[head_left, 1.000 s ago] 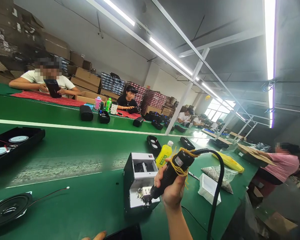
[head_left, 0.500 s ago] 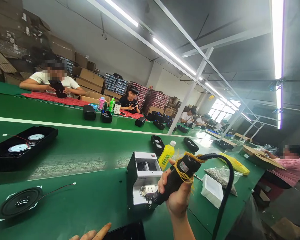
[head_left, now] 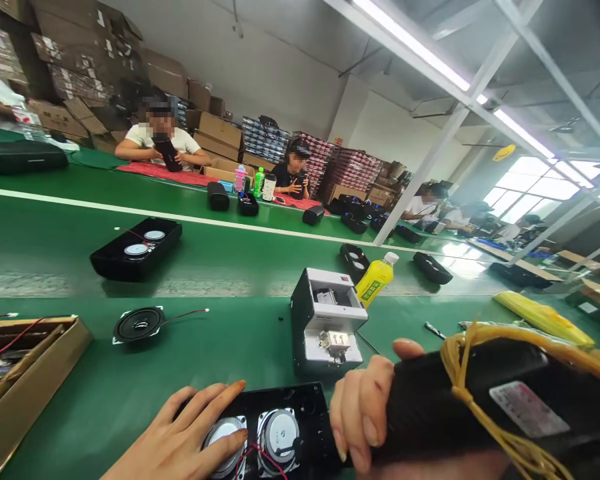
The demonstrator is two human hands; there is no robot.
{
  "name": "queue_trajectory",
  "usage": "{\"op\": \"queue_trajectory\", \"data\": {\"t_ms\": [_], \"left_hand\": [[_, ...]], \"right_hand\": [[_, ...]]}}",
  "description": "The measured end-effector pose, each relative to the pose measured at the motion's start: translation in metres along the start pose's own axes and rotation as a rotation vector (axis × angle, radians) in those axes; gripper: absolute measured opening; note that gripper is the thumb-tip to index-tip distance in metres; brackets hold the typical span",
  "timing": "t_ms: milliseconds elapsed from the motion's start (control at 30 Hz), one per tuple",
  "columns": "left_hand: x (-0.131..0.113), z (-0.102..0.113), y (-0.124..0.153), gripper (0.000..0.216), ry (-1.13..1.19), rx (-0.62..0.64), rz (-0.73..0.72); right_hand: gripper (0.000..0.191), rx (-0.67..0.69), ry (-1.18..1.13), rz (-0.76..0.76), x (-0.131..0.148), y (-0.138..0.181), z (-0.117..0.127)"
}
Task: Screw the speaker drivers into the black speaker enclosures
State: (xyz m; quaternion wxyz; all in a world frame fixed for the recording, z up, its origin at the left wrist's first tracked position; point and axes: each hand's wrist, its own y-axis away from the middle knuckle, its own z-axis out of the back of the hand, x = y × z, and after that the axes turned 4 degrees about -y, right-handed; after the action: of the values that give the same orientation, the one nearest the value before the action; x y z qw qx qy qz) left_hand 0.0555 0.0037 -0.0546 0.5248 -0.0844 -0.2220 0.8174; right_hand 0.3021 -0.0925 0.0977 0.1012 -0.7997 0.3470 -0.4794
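Steadying black plastic two-speaker housing, bottom centre, with flat-spread left hand; gripping black yellow-corded electric screwdriver in right hand. Probably fastening step, working end unseen; needs careful alignment over housing next.

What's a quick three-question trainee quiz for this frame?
1. True or false: the right hand grips a black power tool.
2. The left hand rests on: A) yellow bottle B) black speaker housing C) cardboard box.
3. How many round drivers sit in that housing?
Key: 1 true; 2 B; 3 two.
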Motion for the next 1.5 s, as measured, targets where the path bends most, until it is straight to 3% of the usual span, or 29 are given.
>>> {"op": "queue_trajectory", "data": {"t_ms": [233,333,467,700,967,1067,1267,1333,1400,1500], "left_hand": [[-0.008,0.026,-0.003,0.068,0.149,0.117,0.044],[-0.003,0.038,-0.006,0.087,0.184,0.244,0.002],[-0.002,0.053,-0.015,0.094,0.212,0.354,0.017],[-0.007,0.067,-0.027,0.091,0.254,0.369,0.031],[-0.007,0.062,-0.021,0.092,0.259,0.335,0.041],[-0.006,0.068,-0.028,0.089,0.322,0.421,0.078],[-0.008,0.087,-0.054,0.091,0.365,0.718,0.149],[-0.007,0.087,-0.055,0.089,0.37,0.715,0.155],[-0.005,0.084,-0.051,0.085,0.389,0.661,0.14],[-0.002,0.08,-0.042,0.083,0.397,0.606,0.101]], "right_hand": [[0.055,-0.032,-0.038,-0.146,-0.026,0.032,-0.014],[0.052,-0.043,-0.093,-0.229,-0.037,0.037,-0.011],[0.059,0.038,-0.201,-0.218,-0.053,0.038,-0.001],[0.055,0.053,-0.26,-0.222,-0.062,0.04,0.005],[0.053,0.056,-0.262,-0.205,-0.067,0.042,0.006],[0.053,0.07,-0.229,-0.191,-0.067,0.038,0.002],[0.056,0.102,-0.245,-0.19,-0.071,0.044,0.004],[0.056,0.107,-0.263,-0.201,-0.071,0.043,0.007],[0.05,0.206,-0.273,-0.294,-0.071,0.037,0.012],[0.049,0.511,-0.198,-0.563,-0.07,0.019,0.016]]}}
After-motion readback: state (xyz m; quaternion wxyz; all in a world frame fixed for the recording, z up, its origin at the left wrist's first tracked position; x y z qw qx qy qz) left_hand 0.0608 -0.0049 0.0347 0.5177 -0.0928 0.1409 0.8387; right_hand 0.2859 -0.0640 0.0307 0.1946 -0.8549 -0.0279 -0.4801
